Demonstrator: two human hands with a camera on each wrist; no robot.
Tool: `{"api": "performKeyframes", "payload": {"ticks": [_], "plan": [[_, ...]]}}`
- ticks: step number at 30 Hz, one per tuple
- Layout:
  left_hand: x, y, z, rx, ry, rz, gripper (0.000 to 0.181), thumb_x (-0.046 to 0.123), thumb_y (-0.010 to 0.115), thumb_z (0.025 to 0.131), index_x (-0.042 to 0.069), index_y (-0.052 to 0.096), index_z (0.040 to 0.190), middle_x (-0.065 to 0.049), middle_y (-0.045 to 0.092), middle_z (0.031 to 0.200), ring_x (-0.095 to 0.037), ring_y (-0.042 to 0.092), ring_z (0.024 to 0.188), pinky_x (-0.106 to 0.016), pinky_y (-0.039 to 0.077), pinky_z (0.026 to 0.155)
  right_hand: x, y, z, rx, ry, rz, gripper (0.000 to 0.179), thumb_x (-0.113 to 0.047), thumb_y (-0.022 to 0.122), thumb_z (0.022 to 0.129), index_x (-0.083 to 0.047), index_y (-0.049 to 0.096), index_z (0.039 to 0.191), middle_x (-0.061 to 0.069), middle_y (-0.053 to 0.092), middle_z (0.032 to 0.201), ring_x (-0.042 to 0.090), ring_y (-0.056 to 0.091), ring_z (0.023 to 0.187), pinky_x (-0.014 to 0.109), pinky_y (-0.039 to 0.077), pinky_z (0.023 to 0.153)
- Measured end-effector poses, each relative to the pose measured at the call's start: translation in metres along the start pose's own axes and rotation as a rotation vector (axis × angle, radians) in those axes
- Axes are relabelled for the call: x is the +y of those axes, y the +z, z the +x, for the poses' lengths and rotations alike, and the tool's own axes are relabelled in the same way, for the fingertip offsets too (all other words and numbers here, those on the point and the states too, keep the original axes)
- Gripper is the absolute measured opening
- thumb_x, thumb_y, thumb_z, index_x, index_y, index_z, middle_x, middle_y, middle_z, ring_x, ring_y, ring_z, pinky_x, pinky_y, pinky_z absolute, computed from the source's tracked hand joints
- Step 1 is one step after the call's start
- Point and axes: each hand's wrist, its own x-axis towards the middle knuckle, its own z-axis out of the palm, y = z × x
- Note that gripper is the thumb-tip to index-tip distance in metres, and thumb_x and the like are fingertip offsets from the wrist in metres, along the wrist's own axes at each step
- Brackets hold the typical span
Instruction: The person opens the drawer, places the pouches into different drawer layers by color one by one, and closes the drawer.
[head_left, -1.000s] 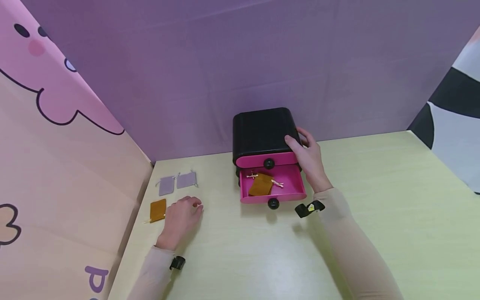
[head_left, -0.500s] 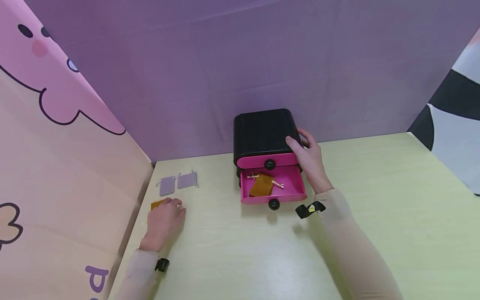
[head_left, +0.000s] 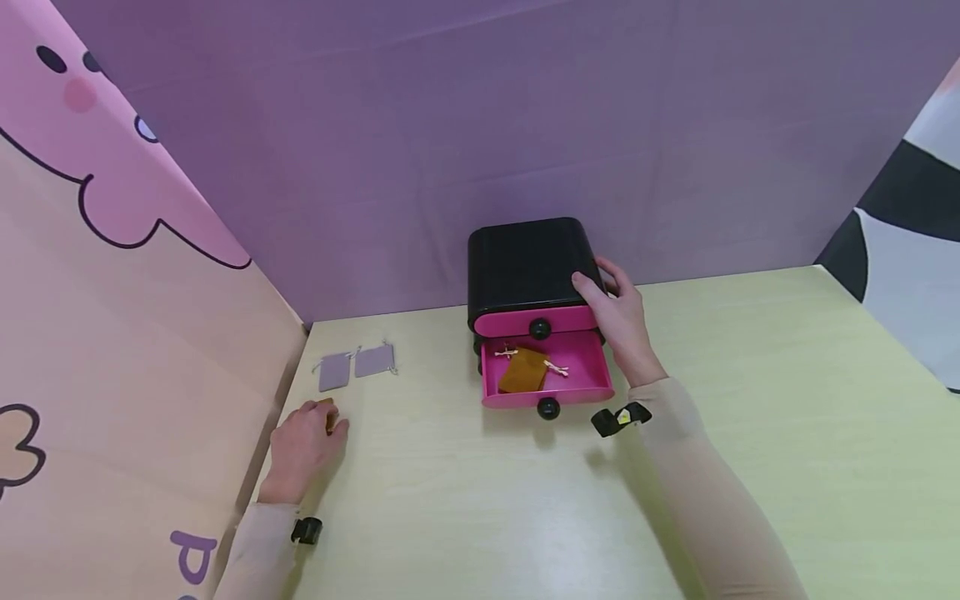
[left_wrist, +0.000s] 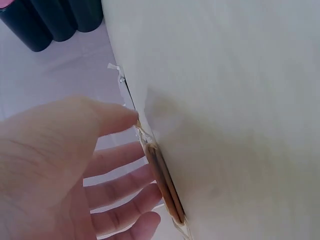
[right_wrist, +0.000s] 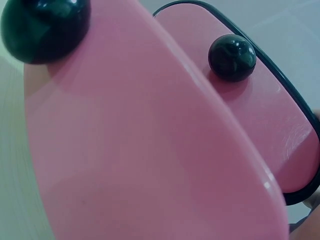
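Note:
My left hand (head_left: 302, 446) is at a brown drawstring pouch (left_wrist: 166, 184) lying flat at the table's left. In the left wrist view its fingertips (left_wrist: 147, 192) are right at the pouch's edge, and the thumb is by the cream cord, apart from the fingers. My right hand (head_left: 624, 325) grips the right side of a small black chest of drawers (head_left: 525, 262), thumb on the top and fingers round the side. Its lower pink drawer (head_left: 588, 367) is pulled out, with brown pouch fabric (head_left: 525, 371) and cream cords inside. The upper drawer (head_left: 502, 322) is closed.
Two grey-purple drawstring pouches (head_left: 334, 372) lie behind my left hand. The pale wooden table (head_left: 465, 500) meets a purple cloth wall (head_left: 420, 167) at the back and a printed panel (head_left: 150, 375) on the left. Round black knobs (head_left: 548, 408) stick out from the drawers.
My left hand has moved left over the table to the brown pouch, which it now partly covers. The right hand and the chest stay in place.

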Motion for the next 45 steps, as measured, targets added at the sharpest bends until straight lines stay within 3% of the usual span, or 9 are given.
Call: {"api": "performKeyframes", "payload": {"ticks": [3,9,13,20,31,37,45], "plan": [[0.0001,-0.0003,-0.0008,-0.013,-0.009,-0.008,0.016,0.023,0.069,0.097,0.012,0.072,0.087,-0.009,0.07,0.088,-0.031,0.068,0.072,-0.044,0.05,0.055,0.0005,-0.0001,0.0004,0.0,-0.001,0.002,0.075,-0.054,0.061,0.102,-0.025,0.036,0.167,0.018,0.042,0.164,0.037,0.047,0.142,0.058,0.042,0.121],[0.0017,-0.0015,-0.0035,-0.04,-0.024,-0.019,0.027,0.014,0.059,0.094,0.004,0.079,0.109,-0.018,0.077,0.118,-0.043,0.075,0.094,-0.057,0.058,0.069,0.0013,0.0003,0.0013,0.004,0.0,0.007,0.076,-0.054,0.062,0.101,-0.025,0.036,0.167,0.018,0.042,0.164,0.036,0.047,0.143,0.058,0.042,0.122],[0.0029,-0.0023,-0.0043,-0.033,-0.032,-0.019,0.03,0.01,0.056,0.094,0.003,0.077,0.113,-0.019,0.077,0.121,-0.045,0.074,0.097,-0.059,0.058,0.071,0.0018,0.0004,0.0012,0.002,0.002,0.007,0.076,-0.054,0.062,0.101,-0.025,0.036,0.167,0.018,0.041,0.164,0.036,0.046,0.143,0.058,0.042,0.122],[0.0051,-0.0023,-0.0045,-0.002,-0.032,-0.034,0.026,0.009,0.06,0.095,0.003,0.078,0.113,-0.02,0.074,0.119,-0.044,0.074,0.093,-0.06,0.059,0.07,0.0017,-0.0008,-0.0002,0.003,-0.003,0.021,0.074,-0.052,0.061,0.102,-0.026,0.036,0.167,0.017,0.042,0.164,0.036,0.047,0.143,0.057,0.042,0.122],[0.003,-0.0003,-0.0033,-0.005,-0.029,0.001,0.024,0.009,0.058,0.095,0.001,0.077,0.106,-0.018,0.078,0.107,-0.043,0.074,0.087,-0.057,0.058,0.065,0.0018,0.0009,0.0003,0.004,0.002,0.018,0.075,-0.053,0.062,0.101,-0.026,0.036,0.166,0.017,0.04,0.165,0.036,0.045,0.144,0.057,0.042,0.122],[0.0024,-0.0023,-0.0003,-0.004,-0.007,0.034,0.015,0.003,0.062,0.092,0.005,0.076,0.093,-0.015,0.077,0.092,-0.04,0.072,0.074,-0.054,0.055,0.056,0.0018,0.0007,-0.0001,-0.001,-0.003,0.017,0.076,-0.053,0.062,0.101,-0.026,0.035,0.167,0.017,0.039,0.166,0.037,0.043,0.146,0.058,0.042,0.122],[0.0004,-0.0037,0.0003,-0.028,0.041,0.083,0.021,-0.002,0.066,0.091,0.013,0.079,0.086,-0.012,0.077,0.082,-0.034,0.068,0.063,-0.047,0.05,0.048,0.0009,0.0005,-0.0012,-0.002,-0.005,0.013,0.077,-0.053,0.063,0.101,-0.024,0.035,0.167,0.017,0.038,0.167,0.038,0.043,0.147,0.059,0.041,0.122]]}}
